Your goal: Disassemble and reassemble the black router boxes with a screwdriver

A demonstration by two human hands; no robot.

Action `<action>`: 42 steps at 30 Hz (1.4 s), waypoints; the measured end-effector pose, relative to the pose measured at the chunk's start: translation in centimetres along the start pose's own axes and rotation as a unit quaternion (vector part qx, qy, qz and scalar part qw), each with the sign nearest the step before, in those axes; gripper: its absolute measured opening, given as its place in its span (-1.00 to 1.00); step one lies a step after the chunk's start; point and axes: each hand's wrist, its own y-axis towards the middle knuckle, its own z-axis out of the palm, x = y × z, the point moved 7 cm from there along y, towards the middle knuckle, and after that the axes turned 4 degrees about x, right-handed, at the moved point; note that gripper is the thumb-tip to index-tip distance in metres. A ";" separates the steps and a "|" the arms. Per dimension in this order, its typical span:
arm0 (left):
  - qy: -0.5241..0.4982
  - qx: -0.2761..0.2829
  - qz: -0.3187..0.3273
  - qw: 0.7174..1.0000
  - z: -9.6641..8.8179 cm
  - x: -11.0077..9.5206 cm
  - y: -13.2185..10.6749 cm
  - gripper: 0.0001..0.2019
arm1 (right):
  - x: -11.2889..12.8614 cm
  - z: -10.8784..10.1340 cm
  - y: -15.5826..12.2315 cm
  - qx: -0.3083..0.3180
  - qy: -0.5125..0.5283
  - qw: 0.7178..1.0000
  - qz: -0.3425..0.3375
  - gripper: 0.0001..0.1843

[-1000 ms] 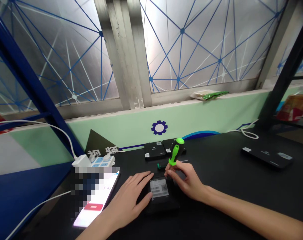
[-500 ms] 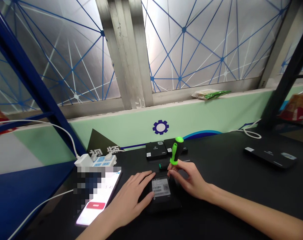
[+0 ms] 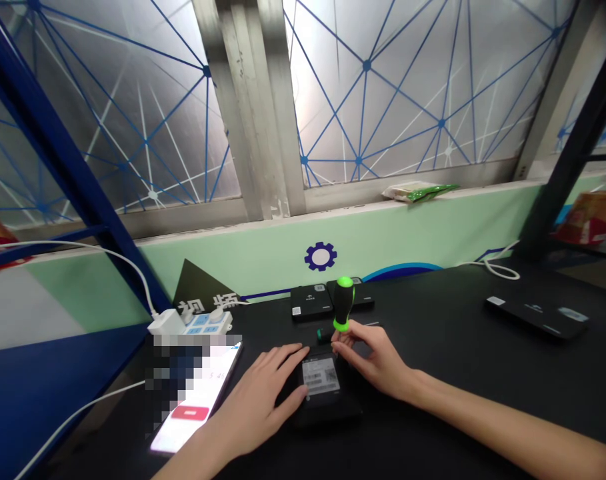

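A small black device with a white barcode label lies on the dark table. My left hand rests flat on its left side, fingers stretched out, thumb at the near edge. My right hand pinches the lower end of a green and black screwdriver, which stands nearly upright with its tip at the device's far right corner. A short dark and green piece lies just behind the device.
A lit phone lies at the left, beside a white power strip with cables. Two more black devices sit at the back by the wall. A flat black box lies at the right. Blue shelf posts stand at the left.
The screwdriver has turned in my right hand's fingers and stands more upright; its handle now shows a black side on top. My left hand has stayed on the device.
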 end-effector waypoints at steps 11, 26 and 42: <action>0.002 -0.004 0.007 1.000 -0.3 -0.2 0.0 -0.51 | 0.0 0.0 -0.3 0.005 0.040 0.999 -0.008 -0.78; 0.001 -0.003 0.000 1.000 -0.2 -0.1 0.0 -0.50 | -0.1 0.1 -0.1 -0.006 0.020 1.000 0.008 -0.81; -0.008 0.006 -0.005 1.000 -0.2 -0.2 -0.2 -0.50 | 0.3 0.3 -0.3 -0.010 0.007 1.000 -0.007 -0.88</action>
